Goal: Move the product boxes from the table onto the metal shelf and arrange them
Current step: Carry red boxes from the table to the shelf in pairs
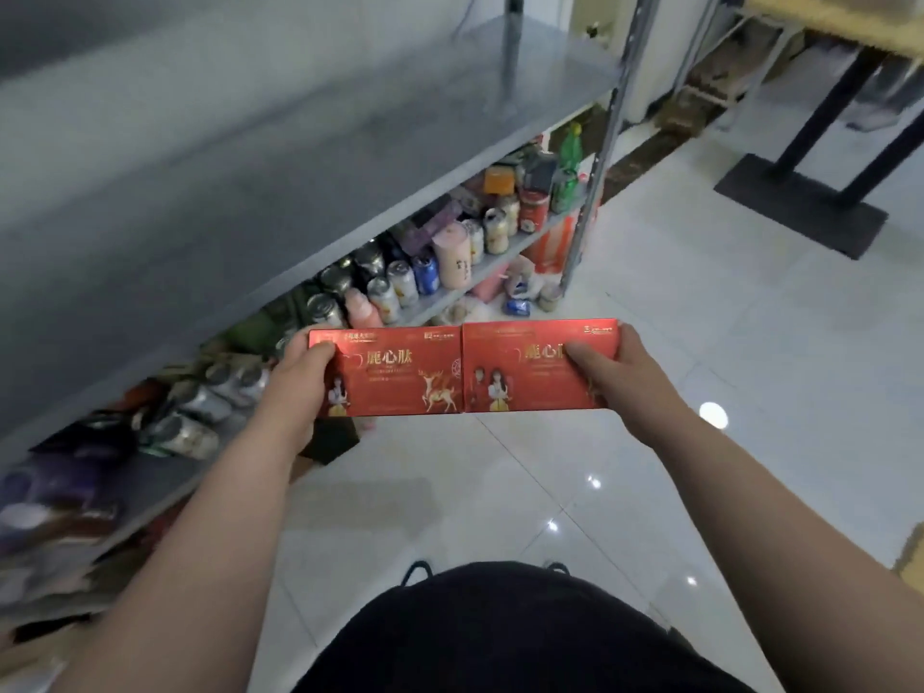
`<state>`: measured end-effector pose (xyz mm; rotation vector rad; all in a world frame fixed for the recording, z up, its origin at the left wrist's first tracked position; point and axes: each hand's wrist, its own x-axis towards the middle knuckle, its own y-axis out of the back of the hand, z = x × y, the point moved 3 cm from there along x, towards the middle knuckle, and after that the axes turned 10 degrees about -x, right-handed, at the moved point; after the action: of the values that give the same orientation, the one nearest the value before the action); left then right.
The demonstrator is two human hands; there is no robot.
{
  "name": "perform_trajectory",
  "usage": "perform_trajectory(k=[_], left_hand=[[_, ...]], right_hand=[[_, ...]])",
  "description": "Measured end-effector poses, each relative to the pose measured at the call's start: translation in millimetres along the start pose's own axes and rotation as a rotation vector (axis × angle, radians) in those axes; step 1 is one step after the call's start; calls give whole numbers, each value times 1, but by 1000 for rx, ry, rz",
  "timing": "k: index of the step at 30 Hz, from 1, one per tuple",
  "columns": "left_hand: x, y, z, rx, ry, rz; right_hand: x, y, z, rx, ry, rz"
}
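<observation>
Just right of the grey metal shelf (250,167), two red rectangular cardboard boxes (410,377) are squeezed end to end in one left-right line, left hand (305,372) gripping the left end, right hand (607,365) gripping the right, so the shelf's far-left and the left hand's nearer.

A shop: metal shelf (300,142) stocked with cans (401,284).
</observation>
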<state>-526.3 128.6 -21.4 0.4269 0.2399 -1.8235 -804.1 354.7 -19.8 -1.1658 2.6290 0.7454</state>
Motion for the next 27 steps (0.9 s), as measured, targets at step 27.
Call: perform_trajectory(k=[27], left_hand=[[-104, 315, 239, -193, -695, 658]], right_hand=[[0, -246, -440, -40, 881, -410]])
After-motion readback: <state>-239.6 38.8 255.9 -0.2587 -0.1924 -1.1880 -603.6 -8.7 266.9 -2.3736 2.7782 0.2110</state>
